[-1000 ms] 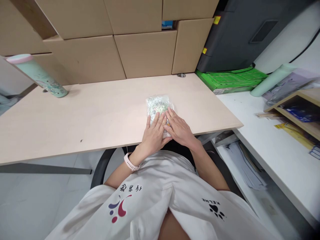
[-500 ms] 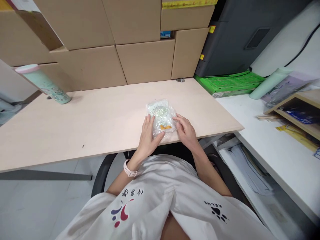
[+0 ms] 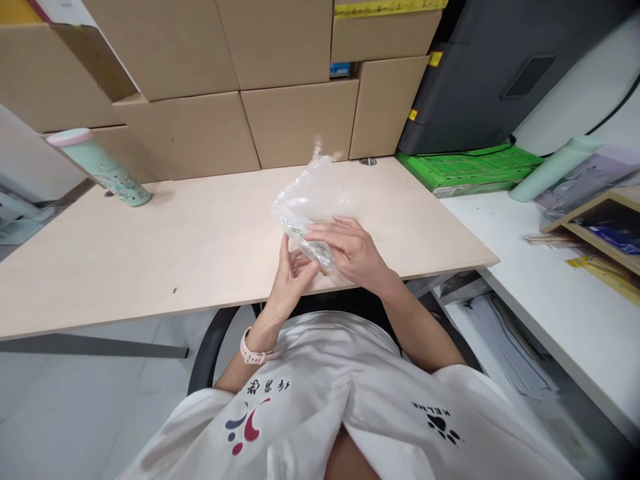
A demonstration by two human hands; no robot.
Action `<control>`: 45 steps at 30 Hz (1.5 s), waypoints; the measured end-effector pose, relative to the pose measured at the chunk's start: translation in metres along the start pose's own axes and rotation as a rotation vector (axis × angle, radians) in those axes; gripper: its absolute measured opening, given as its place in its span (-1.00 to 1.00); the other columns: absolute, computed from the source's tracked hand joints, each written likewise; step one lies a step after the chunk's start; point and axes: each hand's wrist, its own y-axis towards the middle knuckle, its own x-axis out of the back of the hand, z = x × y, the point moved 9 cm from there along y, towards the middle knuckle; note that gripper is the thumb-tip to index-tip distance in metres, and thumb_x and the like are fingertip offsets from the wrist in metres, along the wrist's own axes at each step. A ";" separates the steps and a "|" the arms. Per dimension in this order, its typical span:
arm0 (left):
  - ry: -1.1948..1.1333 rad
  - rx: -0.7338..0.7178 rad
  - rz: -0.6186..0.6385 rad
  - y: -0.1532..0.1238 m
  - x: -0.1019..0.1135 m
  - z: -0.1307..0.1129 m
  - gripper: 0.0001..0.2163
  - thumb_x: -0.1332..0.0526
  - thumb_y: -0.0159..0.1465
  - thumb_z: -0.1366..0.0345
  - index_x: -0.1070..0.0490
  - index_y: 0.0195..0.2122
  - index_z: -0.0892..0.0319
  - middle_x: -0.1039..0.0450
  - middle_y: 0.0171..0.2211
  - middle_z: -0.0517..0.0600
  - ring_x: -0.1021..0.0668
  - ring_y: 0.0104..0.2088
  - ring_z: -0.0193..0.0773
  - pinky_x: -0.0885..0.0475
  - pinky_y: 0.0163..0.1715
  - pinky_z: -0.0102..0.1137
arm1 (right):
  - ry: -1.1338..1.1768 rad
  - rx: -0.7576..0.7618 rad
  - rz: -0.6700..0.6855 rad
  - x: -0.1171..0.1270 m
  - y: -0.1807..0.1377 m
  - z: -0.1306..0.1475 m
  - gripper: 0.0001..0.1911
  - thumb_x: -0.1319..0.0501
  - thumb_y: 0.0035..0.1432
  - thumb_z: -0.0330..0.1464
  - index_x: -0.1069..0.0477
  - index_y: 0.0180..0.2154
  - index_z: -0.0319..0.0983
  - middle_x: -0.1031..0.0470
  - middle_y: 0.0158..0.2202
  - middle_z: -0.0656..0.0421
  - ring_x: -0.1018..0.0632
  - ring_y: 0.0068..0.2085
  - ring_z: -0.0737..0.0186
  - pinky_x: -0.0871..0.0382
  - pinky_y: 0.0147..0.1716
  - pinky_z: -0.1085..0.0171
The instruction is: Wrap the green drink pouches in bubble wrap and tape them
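A clear plastic wrap, likely bubble wrap [image 3: 310, 200], rises in a loose, crumpled flap above the table's front edge. Inside its lower part, greenish bits and a small orange spot show between my hands; what they belong to is hidden. My left hand [image 3: 290, 280] grips the wrap's lower left side, thumb towards the middle and fingers partly behind the plastic. From the right, my right hand [image 3: 357, 253] reaches across the wrap, its fingers pressed together on the plastic. The wooden tabletop [image 3: 210, 233] lies beneath.
Cardboard boxes [image 3: 300, 123] line the table's back. A mint tumbler [image 3: 110, 170] stands at the left. To the right are a green box [image 3: 470, 170] under a dark grey case [image 3: 480, 87], a second mint bottle [image 3: 555, 170] and a white side table [image 3: 540, 287].
The wrapped packet lay flat between my hands; now it is lifted and tilted, with a flap of plastic standing up. My right hand has moved left across it.
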 end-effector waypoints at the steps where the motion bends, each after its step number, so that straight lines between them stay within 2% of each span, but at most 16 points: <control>1: 0.067 -0.056 -0.108 -0.001 0.011 -0.006 -0.04 -0.35 0.21 -0.04 0.27 0.46 -0.06 -0.21 0.31 0.22 -0.50 0.13 -0.05 -0.44 0.10 -0.08 | -0.011 -0.003 -0.022 0.002 0.000 -0.003 -0.53 0.00 0.21 -0.58 -0.56 -0.05 -0.11 -0.62 0.05 0.19 -0.58 0.12 0.18 -0.31 0.23 0.01; 4: 0.326 -0.233 -0.361 -0.011 0.036 -0.032 -0.21 -0.33 0.25 0.02 0.04 0.42 -0.07 -0.07 0.40 0.17 -0.30 0.31 0.02 -0.34 0.21 -0.06 | -0.027 -0.137 -0.205 0.024 -0.009 -0.034 -0.51 0.02 0.17 -0.60 -0.58 -0.09 -0.13 -0.62 0.04 0.16 -0.64 0.00 0.16 -0.49 0.04 0.10; 6: 0.495 -0.351 -0.361 -0.017 0.032 -0.050 -0.42 -0.25 0.33 0.08 -0.16 0.34 -0.03 -0.21 0.33 0.15 -0.29 0.33 0.00 -0.28 0.26 -0.04 | -0.036 -0.259 -0.339 0.043 -0.022 -0.062 -0.52 0.01 0.16 -0.58 -0.59 -0.10 -0.13 -0.61 0.03 0.14 -0.67 -0.15 0.18 -0.57 -0.13 0.15; 9: 0.739 -0.515 -0.181 -0.023 0.002 -0.065 -0.58 -0.23 0.35 0.15 -0.33 0.22 0.05 -0.36 0.23 0.15 -0.35 0.28 0.01 -0.22 0.29 0.03 | -0.100 -0.372 -0.453 0.064 -0.043 -0.094 -0.57 0.00 0.17 -0.53 -0.61 -0.15 -0.17 -0.64 -0.07 0.11 -0.66 -0.11 0.12 -0.57 -0.14 0.12; 13: 1.064 -0.598 0.229 -0.023 -0.052 -0.047 -0.51 -0.37 0.23 0.17 -0.38 0.18 0.04 -0.19 0.37 0.19 -0.16 0.39 0.25 0.09 0.33 0.32 | -0.158 -0.453 -0.485 0.077 -0.063 -0.113 -0.59 -0.01 0.16 -0.51 -0.62 -0.19 -0.20 -0.66 -0.16 0.08 -0.65 -0.15 0.09 -0.54 -0.15 0.10; 16: 1.106 -0.597 0.304 -0.018 -0.065 -0.037 -0.66 -0.38 0.23 0.23 -0.47 0.03 0.07 -0.30 0.31 0.18 -0.22 0.37 0.24 0.07 0.31 0.34 | -0.167 -0.491 -0.508 0.081 -0.074 -0.118 -0.61 -0.02 0.16 -0.50 -0.63 -0.20 -0.21 -0.66 -0.20 0.08 -0.65 -0.26 0.13 -0.52 -0.21 0.14; 20: 0.820 -0.643 0.089 -0.013 -0.045 -0.056 -0.96 -0.24 0.35 0.30 -0.47 -0.24 0.11 -0.60 -0.08 0.04 -0.57 0.04 -0.08 -0.27 0.25 0.07 | -0.158 -0.562 -0.521 0.083 -0.086 -0.127 -0.62 -0.02 0.16 -0.48 -0.62 -0.21 -0.22 -0.65 -0.25 0.11 -0.57 -0.48 0.26 -0.48 -0.40 0.23; 23: 0.521 -0.581 -0.205 -0.014 -0.004 -0.065 -0.91 -0.22 0.36 0.30 -0.45 -0.30 0.14 -0.57 -0.29 -0.02 -0.60 -0.22 -0.26 -0.50 -0.10 -0.28 | -0.157 -0.633 -0.544 0.090 -0.099 -0.142 -0.63 -0.02 0.18 -0.46 -0.61 -0.20 -0.22 -0.64 -0.26 0.12 -0.50 -0.59 0.32 -0.43 -0.50 0.26; 27: 0.232 -0.425 -0.520 -0.019 0.049 -0.048 -0.88 -0.28 0.29 0.27 -0.37 -0.22 0.12 -0.43 -0.40 -0.14 -0.53 -0.46 -0.39 -0.45 -0.40 -0.46 | -0.329 -0.709 -0.659 0.123 -0.125 -0.157 -0.61 -0.02 0.16 -0.48 -0.61 -0.18 -0.22 -0.60 -0.37 0.12 -0.53 -0.53 0.21 -0.47 -0.34 0.14; 30: 0.304 -0.401 -0.624 -0.027 0.067 -0.040 -0.62 -0.32 0.19 0.34 -0.30 0.03 0.08 -0.45 -0.17 -0.05 -0.57 -0.27 -0.33 -0.50 -0.23 -0.41 | -0.488 -0.786 -0.685 0.149 -0.140 -0.160 -0.58 -0.02 0.16 -0.51 -0.62 -0.16 -0.20 -0.62 -0.28 0.02 -0.60 -0.28 0.01 -0.43 -0.16 0.00; 33: 0.575 -0.478 -0.645 -0.034 0.062 -0.051 -0.49 -0.28 0.20 0.37 -0.25 0.19 0.08 -0.37 0.13 0.12 -0.47 0.11 -0.14 -0.41 0.10 -0.20 | -0.641 -0.811 -0.662 0.162 -0.140 -0.150 -0.57 -0.05 0.16 -0.53 -0.59 -0.07 -0.17 -0.55 0.04 -0.11 -0.49 0.06 -0.23 -0.27 0.02 -0.18; 36: 0.796 -0.603 -0.445 -0.029 0.031 -0.062 -0.54 -0.27 0.25 0.32 -0.29 0.19 0.11 -0.34 0.20 0.19 -0.37 0.24 -0.01 -0.29 0.23 -0.05 | -0.689 -0.662 -0.645 0.149 -0.119 -0.126 -0.57 -0.12 0.19 -0.48 -0.49 0.07 -0.17 -0.38 0.24 -0.13 -0.31 0.23 -0.28 -0.11 0.15 -0.24; 38: 0.884 -0.628 -0.298 -0.019 0.011 -0.062 -0.51 -0.29 0.24 0.28 -0.29 0.20 0.13 -0.30 0.25 0.22 -0.33 0.28 0.06 -0.26 0.26 -0.01 | -0.595 -0.525 -0.580 0.122 -0.098 -0.109 -0.61 -0.12 0.21 -0.44 -0.47 0.06 -0.21 -0.46 0.13 -0.11 -0.38 0.17 -0.20 -0.15 0.17 -0.23; 40: 0.894 -0.569 -0.223 -0.006 0.005 -0.057 -0.45 -0.29 0.21 0.30 -0.26 0.24 0.13 -0.31 0.25 0.22 -0.38 0.23 0.06 -0.35 0.18 -0.05 | -0.394 -0.423 -0.378 0.077 -0.073 -0.096 -0.70 -0.10 0.25 -0.41 -0.50 -0.03 -0.18 -0.56 -0.02 -0.01 -0.49 0.05 -0.07 -0.30 0.12 -0.12; 42: 0.817 -0.436 -0.261 0.006 0.020 -0.049 -0.41 -0.23 0.20 0.38 -0.21 0.28 0.13 -0.42 0.13 0.17 -0.55 0.00 -0.06 -0.50 -0.03 -0.20 | -0.206 -0.328 -0.152 0.027 -0.052 -0.077 -0.74 -0.10 0.29 -0.38 -0.52 -0.07 -0.17 -0.58 -0.04 0.03 -0.51 0.04 0.00 -0.37 0.11 -0.03; 45: 0.666 -0.272 -0.505 0.006 0.068 -0.044 -0.36 -0.15 0.17 0.46 -0.14 0.31 0.12 -0.44 0.06 0.12 -0.58 -0.26 -0.23 -0.51 -0.29 -0.33 | -0.117 -0.264 0.050 -0.026 -0.034 -0.054 -0.69 -0.06 0.32 -0.40 -0.52 -0.01 -0.17 -0.52 0.10 0.03 -0.48 0.11 0.01 -0.39 0.12 -0.01</control>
